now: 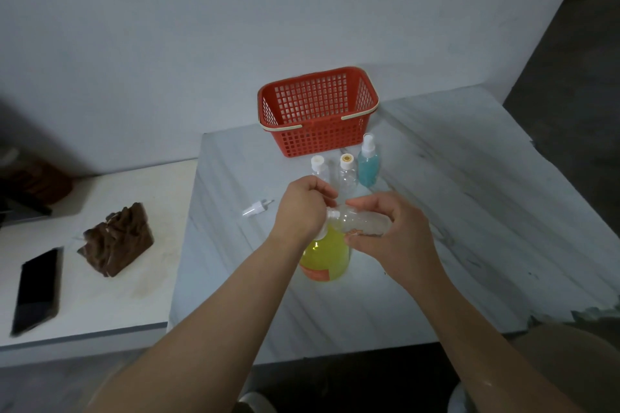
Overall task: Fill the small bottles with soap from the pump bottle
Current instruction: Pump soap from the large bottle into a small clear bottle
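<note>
A pump bottle (pixel 324 255) of yellow soap stands on the marble table (pixel 453 211). My left hand (pixel 303 208) is closed over its white pump head. My right hand (pixel 389 228) holds a small clear bottle (pixel 364 221) tipped on its side, its open mouth against the pump spout. Behind stand two small clear capped bottles (pixel 318 169) (pixel 347 171) and a small spray bottle (pixel 368 161) with blue liquid. A loose white spray cap (pixel 256 208) lies on the table to the left.
A red plastic basket (pixel 318 111) stands at the back by the wall. On the lower white surface to the left lie a brown bag (pixel 117 240) and a black phone (pixel 37 288). The table's front edge is near my forearms.
</note>
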Tool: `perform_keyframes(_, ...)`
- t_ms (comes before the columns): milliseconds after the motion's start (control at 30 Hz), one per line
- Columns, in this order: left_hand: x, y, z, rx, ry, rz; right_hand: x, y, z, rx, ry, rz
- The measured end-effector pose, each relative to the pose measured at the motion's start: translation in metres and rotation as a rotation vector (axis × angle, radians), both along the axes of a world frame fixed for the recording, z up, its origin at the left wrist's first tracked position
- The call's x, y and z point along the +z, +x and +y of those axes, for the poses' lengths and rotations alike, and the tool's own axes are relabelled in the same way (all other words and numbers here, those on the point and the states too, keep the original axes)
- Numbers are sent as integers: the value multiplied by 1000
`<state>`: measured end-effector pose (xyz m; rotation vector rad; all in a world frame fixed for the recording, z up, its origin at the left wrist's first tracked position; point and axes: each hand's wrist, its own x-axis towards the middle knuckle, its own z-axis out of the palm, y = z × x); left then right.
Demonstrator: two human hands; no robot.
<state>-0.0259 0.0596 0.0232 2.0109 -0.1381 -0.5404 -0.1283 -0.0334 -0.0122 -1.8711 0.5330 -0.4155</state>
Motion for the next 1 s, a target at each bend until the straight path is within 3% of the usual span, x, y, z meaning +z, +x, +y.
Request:
perform_keyframes(533, 15, 1, 0, 3, -118, -60, 10, -6, 5, -4, 4, -27)
perform_keyframes(767, 6, 3, 2, -19, -48, 21, 8, -3, 3, 3, 5, -27)
perform_keyframes(1000, 0, 1, 1, -10, -8, -11, 0, -2, 1, 6, 12, -20)
